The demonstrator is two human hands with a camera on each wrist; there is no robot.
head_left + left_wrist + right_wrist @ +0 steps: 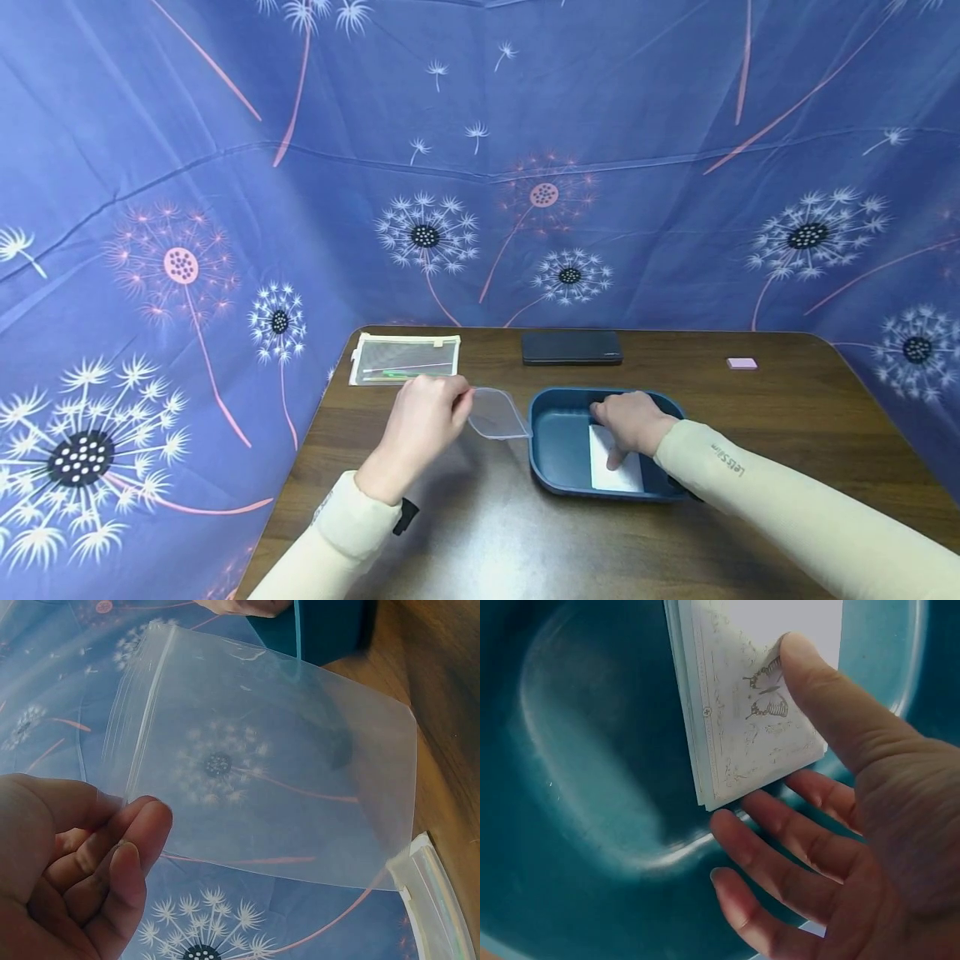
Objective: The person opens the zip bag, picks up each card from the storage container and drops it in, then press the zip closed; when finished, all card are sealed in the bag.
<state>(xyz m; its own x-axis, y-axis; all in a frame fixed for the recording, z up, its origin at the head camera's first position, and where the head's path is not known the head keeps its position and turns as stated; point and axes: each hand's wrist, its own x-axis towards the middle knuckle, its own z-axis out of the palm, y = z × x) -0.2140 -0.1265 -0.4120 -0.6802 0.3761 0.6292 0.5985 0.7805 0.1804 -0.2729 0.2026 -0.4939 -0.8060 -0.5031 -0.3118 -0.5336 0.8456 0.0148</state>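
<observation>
Cream-sleeved forearms enter from the near edge of the dark wood-grain counter (pixel 787 400), one per side. Left hand (pixel 422 417) pinches a small clear plastic zip bag (pixel 497 412) by its seal end, thumb vs. curled fingers (pixel 127 855), holding it clear of the counter just left of the dark blue rounded plastic tray (pixel 558 475); bag hangs flat, sideways and empty, apparently so its mouth faces the tray. Right hand (pixel 632 421) reaches down into the tray and pinches a thin stack of white printed cards (pixel 617 475): thumb on the top face, near a butterfly print, w/ fingers curling under the lower edge (pixel 772 825). Stack lies in the tray's right half, near the front wall; its edge looks slightly lifted off the tray floor, though this is hard to confirm.

Other items, far side of counter: clear mesh zip pouch w/ cream trim (pixel 405 358) holding thin sticks, at left; flat black rectangular case (pixel 572 347), centre; small pink eraser-like block (pixel 741 363), right. Backdrop: blue dandelion-print cloth (pixel 225 167) on three sides.
</observation>
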